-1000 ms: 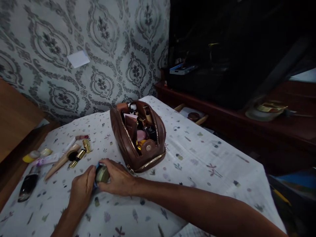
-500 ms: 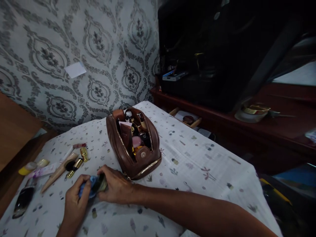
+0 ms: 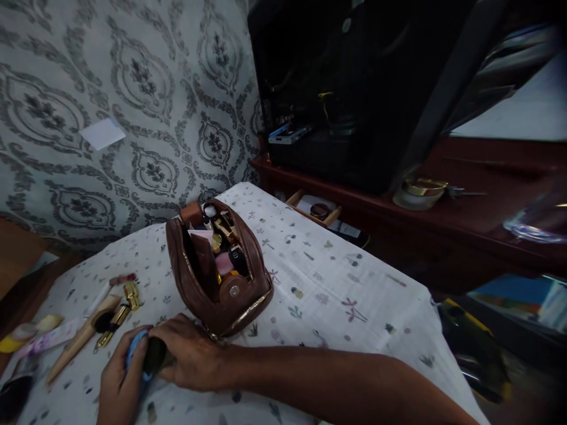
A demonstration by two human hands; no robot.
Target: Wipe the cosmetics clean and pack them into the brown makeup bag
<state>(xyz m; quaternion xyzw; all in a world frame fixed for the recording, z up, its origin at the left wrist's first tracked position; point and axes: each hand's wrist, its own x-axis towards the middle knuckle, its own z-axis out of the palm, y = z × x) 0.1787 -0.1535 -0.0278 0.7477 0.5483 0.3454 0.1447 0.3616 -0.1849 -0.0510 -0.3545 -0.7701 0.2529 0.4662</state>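
My left hand [image 3: 120, 372] pinches a crumpled blue cloth [image 3: 137, 347] near the front of the bed-like white surface. Against that cloth, my right hand [image 3: 190, 353] grips a small dark, rounded object [image 3: 155, 355]; fingers cover much of it and its kind is unclear. Just beyond my right hand stands an unzipped brown leather cosmetic bag [image 3: 259, 289], packed with makeup. To the left of my hands lie a gold-and-black lipstick [image 3: 114, 326], a short gold tube [image 3: 131, 295] and a long beige makeup brush [image 3: 73, 349].
A purple-and-white tube [image 3: 48, 339], yellow-ended items [image 3: 26, 335] and a dark glass bottle [image 3: 16, 389] lie at far left. A dark red cabinet [image 3: 469, 218] with a television [image 3: 336, 71] and a slightly open drawer [image 3: 330, 219] borders the patterned white cloth [image 3: 310, 330] on the right.
The view has swung to the right, so the bag and makeup sit further left. Both hands stay together, and the dark object has turned, showing a rounder dark face against the blue cloth.
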